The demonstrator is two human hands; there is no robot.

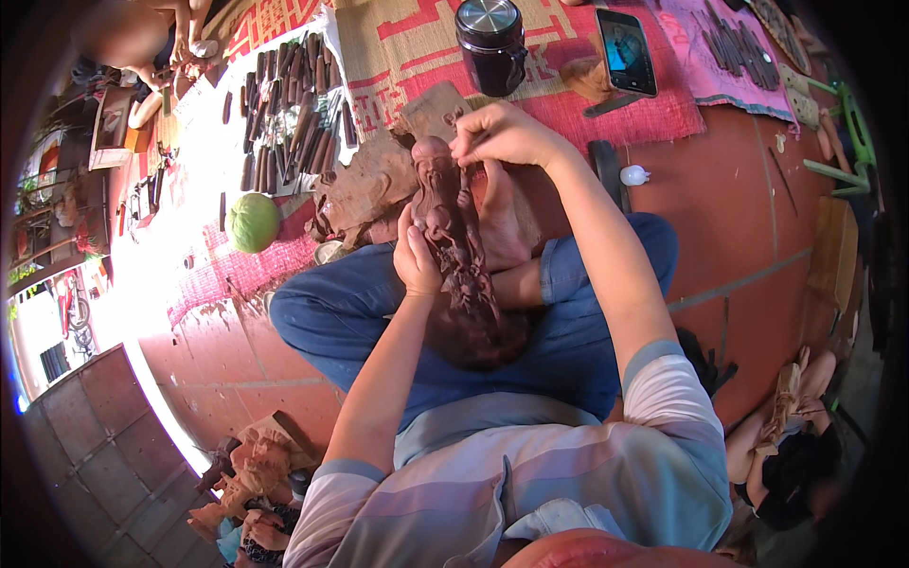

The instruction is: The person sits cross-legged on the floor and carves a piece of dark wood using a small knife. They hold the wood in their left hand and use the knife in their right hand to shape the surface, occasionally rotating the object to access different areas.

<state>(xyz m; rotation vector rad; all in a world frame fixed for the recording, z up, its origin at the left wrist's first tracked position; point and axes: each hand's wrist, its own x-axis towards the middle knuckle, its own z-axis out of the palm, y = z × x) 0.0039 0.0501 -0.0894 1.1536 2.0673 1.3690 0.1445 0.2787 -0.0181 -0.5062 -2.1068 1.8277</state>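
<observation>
A reddish-brown carved wooden figurine (445, 213) of a bearded, bald-headed figure leans upright between my crossed legs, its broad dark base in my lap. My left hand (417, 263) is closed around its left side, about halfway up. Beside the figurine's head, my right hand (507, 133) has its thumb and fingertips pinched together, at or very near the carved surface. Whatever those fingertips hold, if anything, is too small to make out. Behind the head are a rough brown wood piece (365, 185) and a flat wooden block (434, 109).
Several dark-handled carving tools (294, 118) lie on a white cloth, with a green round fruit (253, 223) below it. A dark thermos mug (490, 52) and a phone (627, 55) stand ahead. More tools (743, 52) rest on pink cloth. Another person (175, 38) sits far left.
</observation>
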